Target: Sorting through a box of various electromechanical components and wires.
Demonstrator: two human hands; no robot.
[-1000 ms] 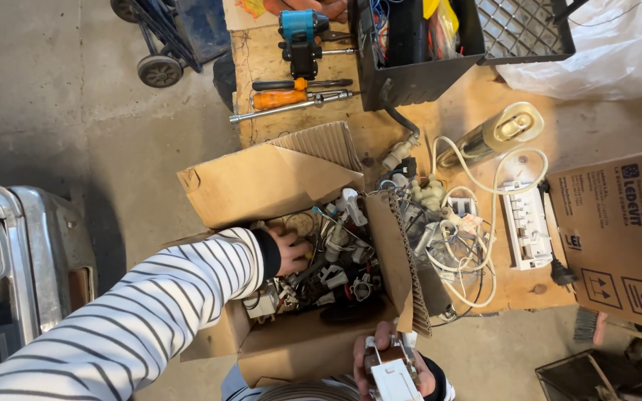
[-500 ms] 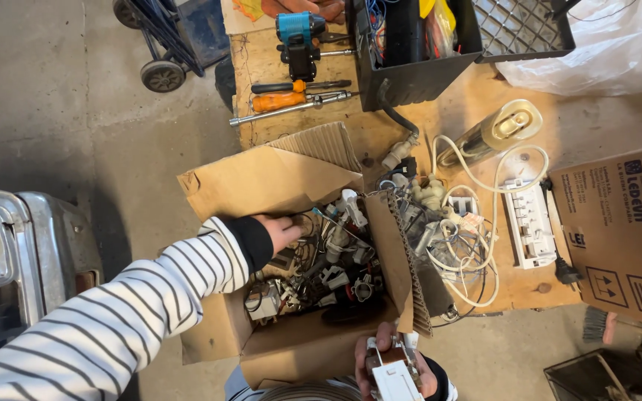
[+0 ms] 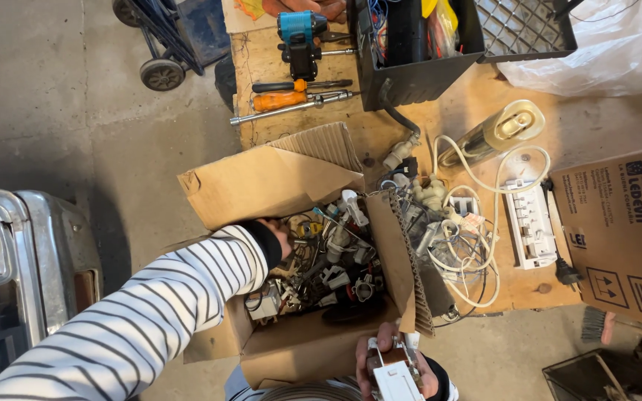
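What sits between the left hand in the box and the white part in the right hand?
In the head view, loose electrical parts and the cardboard box's near wall lie between the left hand and the white part.

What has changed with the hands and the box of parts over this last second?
The left hand has pulled back from the middle of the cardboard box toward its left wall, lying over the jumble of small parts; whether it grips anything cannot be told. The right hand still holds the white plastic part at the box's near edge. Box, tools and cables on the bench look unmoved.
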